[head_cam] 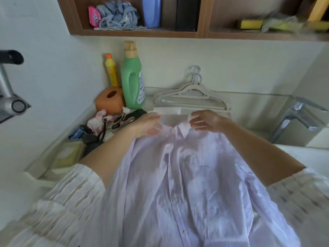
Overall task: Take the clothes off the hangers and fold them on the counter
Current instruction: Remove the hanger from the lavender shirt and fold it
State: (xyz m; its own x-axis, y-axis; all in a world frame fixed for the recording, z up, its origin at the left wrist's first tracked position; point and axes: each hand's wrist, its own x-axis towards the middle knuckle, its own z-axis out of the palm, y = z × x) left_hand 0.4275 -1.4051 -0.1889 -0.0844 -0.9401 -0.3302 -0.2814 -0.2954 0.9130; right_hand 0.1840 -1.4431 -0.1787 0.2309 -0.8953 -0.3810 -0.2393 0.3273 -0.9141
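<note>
Pale lilac button-up shirt (pixel 187 184) laid front-up on the counter (pixel 302 154), collar (pixel 170 120) at the far end, hem running off the bottom of frame toward the viewer. Off its hanger already, judging by the lie; placket buttoned, a few buttons visible. Left hand (pixel 148 124) at the left collar wing, fingers fairly straight and resting on the cloth; right hand (pixel 207 122) at the right wing, fingers loosely extended over the collar edge, pinch or plain touch cannot tell, blur too strong. Probably light, thin, soft woven cotton, creased, no stiffness except collar and placket; likely to slide and bunch on the smooth top. Best grabbed at shoulders or collar points, then side seams for the fold. Stack of beige hangers (pixel 191 97) lying flat just beyond the collar, metal hooks against the wall. Light counter, cream walls. Green detergent bottle (pixel 132 79), yellow bottle (pixel 111 70), orange block (pixel 110 100), clothes pegs (pixel 122 121) and clutter far left. Chrome tap (pixel 299 113) at right. Wooden shelf (pixel 195 32) overhead with sponges and cloth.
</note>
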